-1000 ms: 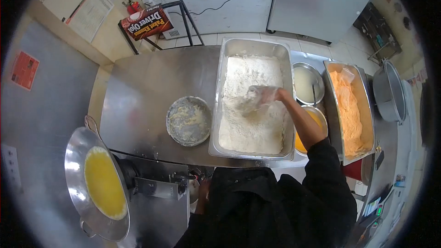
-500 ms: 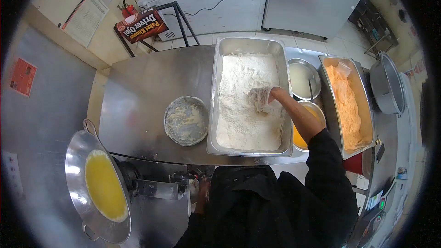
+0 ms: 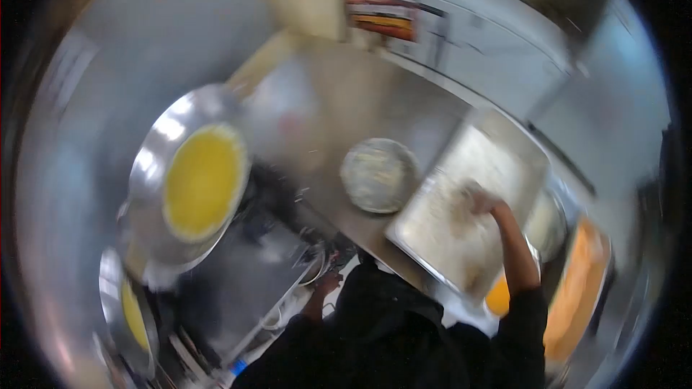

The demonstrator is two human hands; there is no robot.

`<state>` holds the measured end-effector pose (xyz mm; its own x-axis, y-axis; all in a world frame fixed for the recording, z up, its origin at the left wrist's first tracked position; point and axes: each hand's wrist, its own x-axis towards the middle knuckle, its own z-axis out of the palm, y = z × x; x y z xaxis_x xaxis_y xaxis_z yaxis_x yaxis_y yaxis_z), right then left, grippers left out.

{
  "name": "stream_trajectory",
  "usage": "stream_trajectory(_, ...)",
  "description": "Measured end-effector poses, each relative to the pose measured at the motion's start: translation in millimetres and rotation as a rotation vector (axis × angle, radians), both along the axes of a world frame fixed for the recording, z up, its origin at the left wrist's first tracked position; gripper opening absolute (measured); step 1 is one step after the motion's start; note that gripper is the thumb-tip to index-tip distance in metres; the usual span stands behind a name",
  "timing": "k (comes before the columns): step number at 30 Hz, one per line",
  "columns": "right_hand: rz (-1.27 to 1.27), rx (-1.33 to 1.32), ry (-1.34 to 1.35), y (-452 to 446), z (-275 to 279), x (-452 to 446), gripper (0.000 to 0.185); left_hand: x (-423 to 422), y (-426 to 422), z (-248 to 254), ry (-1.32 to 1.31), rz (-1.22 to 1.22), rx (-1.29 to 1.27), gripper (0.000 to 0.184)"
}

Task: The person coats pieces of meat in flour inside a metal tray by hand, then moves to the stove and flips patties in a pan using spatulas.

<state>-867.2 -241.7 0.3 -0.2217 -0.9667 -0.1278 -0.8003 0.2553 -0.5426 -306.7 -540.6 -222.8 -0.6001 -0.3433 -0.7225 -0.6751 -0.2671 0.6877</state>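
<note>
My right hand [image 3: 481, 199], in a clear plastic glove, reaches down into the white flour [image 3: 497, 162] in a large steel tray [image 3: 497, 119]. Its fingers are smeared by motion and partly sunk in the flour, so their closing cannot be told. My left hand [image 3: 329, 283] is low beside the stove's front edge, close to hoses and fittings [image 3: 311, 263]; its fingers are too blurred to read. Between the tray and the stove stands a round metal pan [image 3: 378, 176] with pale batter-like residue.
A large wok [image 3: 155, 148] with yellow liquid [image 3: 204, 181] sits on the stove at left; a second wok [image 3: 112, 274] is below it. Right of the tray are a bowl of pale liquid [image 3: 546, 227], an orange-yellow one [image 3: 499, 295] and a tray of orange food [image 3: 577, 292].
My view has swung left and blurred, bringing the stove and a second wok into sight. My right hand stays in the flour tray; my left hand stays low by the stove.
</note>
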Motion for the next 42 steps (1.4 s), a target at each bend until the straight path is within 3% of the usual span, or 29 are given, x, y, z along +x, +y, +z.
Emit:
stream_trajectory(2,0.031,0.092,-0.001,-10,22,8,0.063,3,10,-3,-0.1,-0.231,-0.23,0.036)
stream_trajectory(4,0.009,0.142,-0.052,-25,37,14,0.062,8,25,16,-0.062,-0.316,-0.374,0.029)
stream_trajectory(6,-0.025,0.177,-0.11,-37,47,27,0.062,17,43,-2,0.027,-0.732,-1.085,0.02)
stream_trajectory(8,-0.012,0.208,-0.134,-48,55,41,0.062,34,71,-10,0.104,-0.465,-1.15,0.028)
stream_trajectory(9,-0.007,0.222,-0.14,-47,57,49,0.062,32,86,46,-0.153,0.056,-0.455,0.034)
stream_trajectory(10,0.006,0.229,-0.138,-50,59,55,0.062,42,100,25,-0.166,0.116,-0.449,0.034)
stream_trajectory(12,0.029,0.246,-0.138,-56,62,63,0.062,53,120,-13,-0.208,-0.04,-0.614,0.036)
stream_trajectory(13,0.037,0.258,-0.138,-55,64,69,0.062,59,133,0,-0.323,-0.161,-0.675,0.031)
stream_trajectory(18,0.053,0.231,-0.151,-49,79,75,0.061,84,189,23,-0.342,-0.061,-0.461,0.034)
stream_trajectory(20,0.035,0.201,-0.162,-36,89,67,0.061,85,201,20,-0.326,0.042,-0.416,0.032)
stream_trajectory(22,0.008,0.152,-0.176,-22,99,53,0.061,82,202,21,-0.32,-0.007,-0.498,0.027)
stream_trajectory(24,-0.055,0.091,-0.208,1,109,38,0.061,87,198,2,-0.166,0.059,-0.444,0.022)
stream_trajectory(25,-0.085,-0.035,-0.223,29,83,6,0.063,91,189,-18,-0.075,-0.237,-0.677,0.022)
stream_trajectory(26,-0.141,-0.029,-0.248,30,93,4,0.063,88,179,6,-0.053,-0.451,-0.762,0.023)
stream_trajectory(27,-0.198,-0.024,-0.273,29,106,5,0.064,100,176,-38,0.111,-0.448,-0.986,0.023)
stream_trajectory(28,-0.256,-0.022,-0.299,29,119,4,0.065,94,167,-4,-0.025,-0.396,-0.744,0.022)
stream_trajectory(29,-0.169,0.059,-0.054,34,120,-10,0.066,98,164,-35,-0.076,0.012,-0.346,0.021)
stream_trajectory(30,-0.218,0.094,-0.039,31,138,4,0.067,86,152,-2,-0.145,-0.462,-0.673,0.022)
stream_trajectory(32,-0.323,0.025,-0.213,46,149,6,0.076,80,144,3,0.027,-0.225,-0.659,0.024)
stream_trajectory(35,-0.423,0.097,-0.326,35,170,20,0.075,68,132,18,0.017,-0.46,-0.765,0.026)
stream_trajectory(38,-0.448,-0.004,-0.544,40,159,19,0.071,60,123,24,0.185,-0.353,-0.718,0.027)
stream_trajectory(39,-0.472,0.062,-0.51,38,169,25,0.071,51,124,35,-0.056,-0.446,-0.624,0.024)
stream_trajectory(41,-0.489,0.136,-0.49,51,154,27,0.072,47,130,49,-0.166,-0.297,-0.523,0.023)
stream_trajectory(42,-0.496,0.059,-0.633,63,129,9,0.071,47,130,46,-0.229,-0.275,-0.477,0.023)
